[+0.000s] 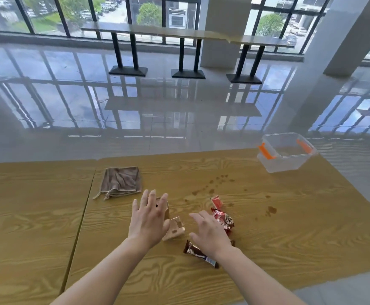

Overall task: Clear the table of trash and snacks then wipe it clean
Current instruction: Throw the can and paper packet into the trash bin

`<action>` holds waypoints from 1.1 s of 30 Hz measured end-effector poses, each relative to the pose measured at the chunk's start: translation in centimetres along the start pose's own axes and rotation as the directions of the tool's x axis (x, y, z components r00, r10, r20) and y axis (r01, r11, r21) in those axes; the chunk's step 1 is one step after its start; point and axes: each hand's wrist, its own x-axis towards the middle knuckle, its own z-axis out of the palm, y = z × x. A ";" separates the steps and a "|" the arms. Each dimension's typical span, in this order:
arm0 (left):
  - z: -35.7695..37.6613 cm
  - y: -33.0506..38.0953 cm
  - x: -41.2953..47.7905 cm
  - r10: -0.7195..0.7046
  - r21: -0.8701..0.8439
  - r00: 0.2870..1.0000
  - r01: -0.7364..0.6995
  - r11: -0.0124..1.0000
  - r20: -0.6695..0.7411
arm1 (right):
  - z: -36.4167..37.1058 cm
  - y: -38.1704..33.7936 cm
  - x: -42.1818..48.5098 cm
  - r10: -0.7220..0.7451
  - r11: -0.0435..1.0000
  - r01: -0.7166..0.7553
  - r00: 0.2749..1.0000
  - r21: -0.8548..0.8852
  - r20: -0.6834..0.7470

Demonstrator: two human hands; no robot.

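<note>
My left hand (148, 219) hovers open, fingers spread, over a brown paper cup (166, 209) that it mostly hides. A crumpled clear cup (175, 228) lies just right of that hand. My right hand (209, 233) is open above the snacks: a red wrapper (224, 219), a small red packet (216, 201) and a brown bar wrapper (198, 254) near my wrist. A folded brown cloth (122, 181) lies on the wooden table (289, 227) at the back left. Brown liquid spots (212, 183) dot the table beyond the snacks.
A clear plastic box (286, 155) with orange clips stands at the table's far right corner. A seam (78, 223) divides this table from another on the left. Beyond lie a glossy floor and a long counter on black legs (184, 53).
</note>
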 end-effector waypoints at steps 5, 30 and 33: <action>1.4 -0.4 2.7 -0.048 -0.065 0.994 0.054 0.996 0.094 | 1.9 -0.6 3.8 -0.078 0.997 0.079 0.992 -0.010 0.097; 1.2 -3.1 5.1 -0.078 -0.176 0.994 0.090 0.980 0.075 | 4.2 1.6 8.5 -0.275 0.957 0.280 0.959 -0.074 0.075; 0.4 -2.7 5.0 -0.039 -0.180 0.998 0.048 0.982 0.056 | 3.1 1.7 7.9 -0.229 0.970 0.230 0.973 -0.081 0.023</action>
